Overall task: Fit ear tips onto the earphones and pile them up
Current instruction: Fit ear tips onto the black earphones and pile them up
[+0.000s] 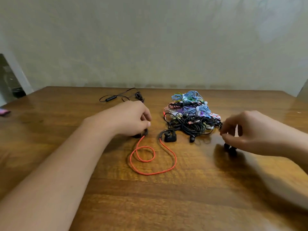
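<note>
An earphone set with an orange cord [148, 160] lies looped on the wooden table [166, 197]. My left hand [131, 119] grips its left black earbud [141, 133], mostly hidden under my fingers. The set's right black earbud with its ear hook [168, 135] lies free on the table. My right hand [246, 130] hovers at the right with fingertips pinched together on something small and dark, too small to identify. A few loose black ear tips [230, 148] sit under that hand. A heap of tangled earphones [191, 112] in black, blue, white and pink stands behind.
A separate black earphone with an inline remote [120, 95] lies at the table's far side, left of the heap. A pink object [4, 112] sits at the left edge. A plain wall rises right behind the table.
</note>
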